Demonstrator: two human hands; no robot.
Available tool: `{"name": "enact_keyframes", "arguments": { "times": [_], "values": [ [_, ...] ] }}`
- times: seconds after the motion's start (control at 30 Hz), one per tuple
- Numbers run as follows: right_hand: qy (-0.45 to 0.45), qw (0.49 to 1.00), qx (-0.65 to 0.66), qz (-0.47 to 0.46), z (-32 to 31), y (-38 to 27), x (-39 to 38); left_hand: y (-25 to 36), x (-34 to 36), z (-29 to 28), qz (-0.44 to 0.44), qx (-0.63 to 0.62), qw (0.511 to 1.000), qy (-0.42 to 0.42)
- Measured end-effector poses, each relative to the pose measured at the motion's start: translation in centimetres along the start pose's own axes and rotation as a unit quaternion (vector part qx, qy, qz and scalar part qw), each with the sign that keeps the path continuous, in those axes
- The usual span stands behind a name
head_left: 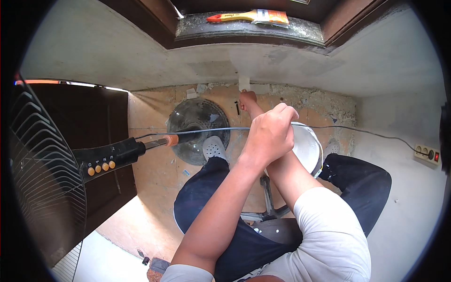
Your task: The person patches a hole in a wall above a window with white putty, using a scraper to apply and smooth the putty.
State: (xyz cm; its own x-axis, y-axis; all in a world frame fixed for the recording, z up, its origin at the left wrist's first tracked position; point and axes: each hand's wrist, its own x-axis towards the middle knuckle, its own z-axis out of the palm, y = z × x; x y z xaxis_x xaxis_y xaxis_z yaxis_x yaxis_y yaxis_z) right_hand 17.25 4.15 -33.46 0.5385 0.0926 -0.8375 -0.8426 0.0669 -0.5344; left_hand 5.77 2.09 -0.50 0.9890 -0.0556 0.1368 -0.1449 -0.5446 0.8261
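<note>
Cord (202, 130) by curled left hand (273, 130), right hand (247, 99) curled ahead; can't tell what either pinches. Fan (108, 155) leftward could tip if cord snags.

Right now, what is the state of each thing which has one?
Paintbrush: lying on the sill
Plug: inserted in the socket strip
Cable: running across the view
Fan: standing; spinning unclear
White bucket: open
Left hand: curled, contents hidden
Right hand: curled, near the wall
</note>
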Motion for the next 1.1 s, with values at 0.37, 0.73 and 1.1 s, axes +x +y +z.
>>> {"name": "enact_keyframes", "arguments": {
  "times": [0.37, 0.73, 1.1],
  "values": [
    [0.172, 0.945, -0.062, -0.271, 1.6, -2.4, -7.0, -0.1, 0.7, 0.5, 0.008, -0.008, 1.0, 0.001],
    [0.082, 0.882, -0.022, -0.464, 0.6, -3.4, -12.3, 0.8, 0.4, 0.6, 0.022, 0.001, 1.0, -0.007],
    [0.12, 0.953, -0.238, -0.145, 0.0, -1.6, -7.0, 0.4, 0.4, 0.2, 0.02, -0.006, 1.0, 0.004]
  ]
}}
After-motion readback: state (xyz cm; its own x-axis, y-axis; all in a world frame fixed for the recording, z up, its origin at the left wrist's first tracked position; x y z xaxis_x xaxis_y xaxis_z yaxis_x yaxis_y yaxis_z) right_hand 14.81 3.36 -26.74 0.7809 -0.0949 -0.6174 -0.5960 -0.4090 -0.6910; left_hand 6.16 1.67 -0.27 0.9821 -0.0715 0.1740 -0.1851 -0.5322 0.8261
